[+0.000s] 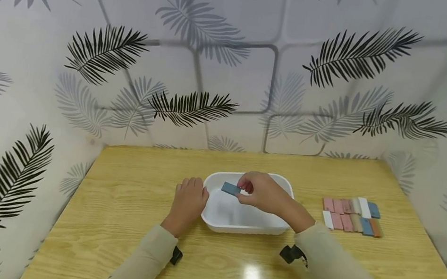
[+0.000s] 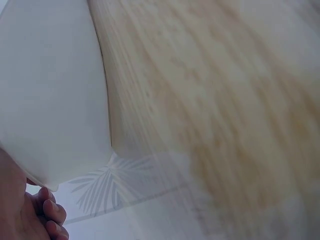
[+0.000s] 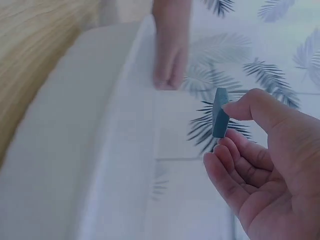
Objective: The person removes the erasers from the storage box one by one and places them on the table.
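Observation:
In the head view my right hand [image 1: 261,191] is over a white plastic basin [image 1: 228,226]. It pinches a small flat blue-grey block [image 1: 231,189] by one end. The right wrist view shows the block [image 3: 220,112] between the thumb and fingers of that hand [image 3: 270,170], above the basin's rim. My left hand [image 1: 189,201] is at the basin's left end and grips its rim. Seen from the left wrist, the curled fingers [image 2: 52,215] of that hand sit by the corner of the basin [image 2: 55,100].
Two rows of small flat blocks [image 1: 348,223], in pink, white, beige, blue and orange, lie on the wooden table [image 1: 131,184] to the basin's right. A leaf-patterned cloth wall [image 1: 222,87] rises along the table's back and sides. Small black devices [image 1: 292,254] are on the wrists.

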Demonstrator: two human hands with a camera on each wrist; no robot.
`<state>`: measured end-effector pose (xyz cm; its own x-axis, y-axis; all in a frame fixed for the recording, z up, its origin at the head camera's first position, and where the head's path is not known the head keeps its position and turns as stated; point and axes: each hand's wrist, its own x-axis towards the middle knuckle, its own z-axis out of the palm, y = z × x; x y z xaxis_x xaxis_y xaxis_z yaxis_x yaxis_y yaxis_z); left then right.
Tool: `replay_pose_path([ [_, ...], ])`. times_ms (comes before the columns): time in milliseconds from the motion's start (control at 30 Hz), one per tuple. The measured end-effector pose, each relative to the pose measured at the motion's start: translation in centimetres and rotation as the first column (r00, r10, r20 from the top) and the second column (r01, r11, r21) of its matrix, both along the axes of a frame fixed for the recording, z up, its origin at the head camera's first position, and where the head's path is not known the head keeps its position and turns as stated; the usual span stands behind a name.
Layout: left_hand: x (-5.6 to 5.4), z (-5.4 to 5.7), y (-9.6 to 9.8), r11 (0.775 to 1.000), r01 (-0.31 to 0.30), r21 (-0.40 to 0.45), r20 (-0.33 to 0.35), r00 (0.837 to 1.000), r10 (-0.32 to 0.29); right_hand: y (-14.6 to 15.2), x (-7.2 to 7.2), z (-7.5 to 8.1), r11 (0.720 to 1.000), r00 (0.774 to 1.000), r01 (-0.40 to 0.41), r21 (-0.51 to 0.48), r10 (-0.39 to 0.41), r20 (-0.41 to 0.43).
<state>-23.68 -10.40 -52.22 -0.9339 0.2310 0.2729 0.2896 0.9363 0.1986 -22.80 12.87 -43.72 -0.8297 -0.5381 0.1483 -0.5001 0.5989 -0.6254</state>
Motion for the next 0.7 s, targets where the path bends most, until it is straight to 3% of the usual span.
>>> replay_pose_path([
  [200, 0.0, 0.0, 0.0, 1.000, 0.001, -0.010, -0.006, 1.000, -0.001, 0.9, 1.4, 2.8, 0.999, 0.996, 0.027, -0.030, -0.029, -0.087],
  [333, 0.1, 0.0, 0.0, 1.000, 0.009, -0.001, -0.008, 1.000, -0.009, 1.8, 2.0, 3.8, 0.997, 0.995, 0.063, -0.034, -0.065, -0.073],
  [467, 0.1, -0.1, 0.1, 1.000, 0.011, 0.011, -0.012, 1.000, -0.011, 3.4, 2.2, 3.8, 0.992, 0.993, 0.118, -0.038, -0.119, -0.028],
  [700, 0.2, 0.3, 0.1, 1.000, 0.013, 0.026, 0.007, 1.000, -0.013, 8.2, 2.1, 2.2, 0.972, 0.972, 0.234, -0.019, -0.234, -0.009],
])
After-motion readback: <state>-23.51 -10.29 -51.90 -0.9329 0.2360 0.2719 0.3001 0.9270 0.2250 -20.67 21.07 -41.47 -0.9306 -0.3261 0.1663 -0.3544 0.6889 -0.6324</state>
